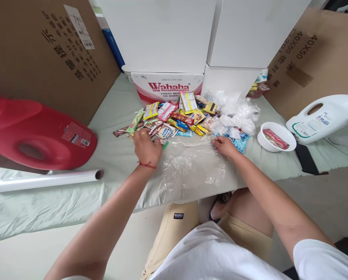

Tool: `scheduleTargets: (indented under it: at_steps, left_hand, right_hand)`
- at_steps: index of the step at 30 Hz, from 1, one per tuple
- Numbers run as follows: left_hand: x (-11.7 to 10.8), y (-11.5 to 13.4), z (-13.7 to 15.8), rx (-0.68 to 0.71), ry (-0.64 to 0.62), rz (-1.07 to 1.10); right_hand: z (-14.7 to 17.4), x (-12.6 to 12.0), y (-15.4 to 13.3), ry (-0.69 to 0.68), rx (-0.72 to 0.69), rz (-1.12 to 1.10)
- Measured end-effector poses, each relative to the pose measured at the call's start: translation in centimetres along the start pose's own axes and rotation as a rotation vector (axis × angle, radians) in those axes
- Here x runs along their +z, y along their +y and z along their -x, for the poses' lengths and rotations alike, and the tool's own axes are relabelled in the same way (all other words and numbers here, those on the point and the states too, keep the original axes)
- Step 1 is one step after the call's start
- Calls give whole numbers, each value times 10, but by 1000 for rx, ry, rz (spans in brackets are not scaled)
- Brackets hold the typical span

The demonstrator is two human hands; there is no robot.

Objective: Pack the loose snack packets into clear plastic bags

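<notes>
A heap of wrapped snack packets [178, 118] in many colours lies in the middle of the table. My left hand [146, 147], with a red string bracelet at the wrist, reaches onto the heap's near left edge. Its fingers look apart and bent downward, with the tips partly hidden among the packets. In front of the heap a clear plastic bag [194, 165] lies flat, reaching the table's front edge. My right hand [224, 147] is closed in a pinch at the bag's far right corner, next to blue packets [239, 144].
Crumpled clear plastic bags [239, 114] sit right of the heap. A white bowl [266, 147] holds a red packet. A white jug [322, 118] and black flat object [306, 159] are further right. A red jug [42, 134] and white roll [45, 181] lie left. Boxes [168, 83] stand behind.
</notes>
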State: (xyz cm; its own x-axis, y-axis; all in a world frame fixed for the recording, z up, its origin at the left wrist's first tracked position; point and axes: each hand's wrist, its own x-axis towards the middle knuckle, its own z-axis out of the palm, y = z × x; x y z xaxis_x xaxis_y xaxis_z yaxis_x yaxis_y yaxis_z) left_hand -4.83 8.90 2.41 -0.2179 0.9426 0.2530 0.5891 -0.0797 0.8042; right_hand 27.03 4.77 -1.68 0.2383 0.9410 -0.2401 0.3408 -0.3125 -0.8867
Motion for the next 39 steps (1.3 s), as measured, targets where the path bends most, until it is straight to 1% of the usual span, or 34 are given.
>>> scheduleTargets:
  at_steps: [1,2,3,4,5,6,7,9,11,12,13,15,16,17,18,19,20,22,24,25,27,30,32,33,35,37,38,39]
  left_hand:
    - [-3,6,10,68,32,-10]
    - [-5,10,22,160,14,-19]
    - [-4,14,35,306,-64,-49]
    - [-2,15,49,441,-174,-103]
    - [2,15,63,529,-280,-183]
    - [7,12,75,568,-359,-271]
    - [11,7,87,570,-417,-359]
    - [16,-7,107,523,-494,-506]
    - [13,-23,124,496,-550,-587]
    - [8,-29,131,489,-569,-609]
    - [2,-34,137,487,-585,-618]
    - [-11,-38,146,478,-601,-613]
    - [-17,-37,148,468,-594,-604]
    - [-21,-33,148,457,-569,-592]
    - [-24,-28,146,444,-524,-581]
    - [-24,-21,142,436,-467,-570]
    - [-22,-14,137,439,-412,-556]
    - [-13,-1,123,484,-352,-509]
    - [0,4,107,540,-373,-470]
    - [7,3,100,551,-400,-471]
    - [17,-8,87,523,-464,-515]
    - [19,-31,81,473,-545,-600]
    - [14,-41,84,471,-561,-633]
    - [11,-44,88,470,-559,-646]
    - [7,-45,94,462,-556,-665]
    - [6,-43,97,456,-557,-673]
    - [6,-42,98,454,-558,-675]
    - [7,-41,98,454,-559,-675]
  right_hand:
    - [-3,1,-1,10,-4,9]
    - [-4,3,-2,25,-5,15]
    - [-2,4,-3,43,-4,19]
    - [2,5,-3,68,0,22]
    - [7,6,-3,97,4,29]
    - [15,6,-1,117,7,41]
    - [23,6,2,120,6,55]
    - [42,2,11,59,-2,95]
    - [59,-6,21,-25,-4,174]
    - [67,-12,24,-31,-3,247]
    - [73,-17,25,6,-12,347]
    - [84,-26,20,170,-87,572]
    - [89,-27,13,259,-161,662]
    - [93,-26,5,318,-252,721]
    - [98,-22,-3,335,-353,748]
    - [103,-15,-11,307,-452,752]
    - [108,-5,-18,244,-538,744]
    - [120,17,-22,79,-657,728]
    - [132,36,-11,-63,-711,734]
    - [139,41,-2,-122,-722,743]
    - [151,40,21,-216,-726,754]
    - [164,17,48,-285,-696,678]
    - [163,-4,49,-254,-643,561]
    - [158,-12,44,-207,-597,508]
    - [136,-22,23,-79,-488,474]
    - [100,-19,-7,37,-406,575]
    - [80,-12,-24,58,-395,664]
    - [58,-4,-39,50,-387,764]
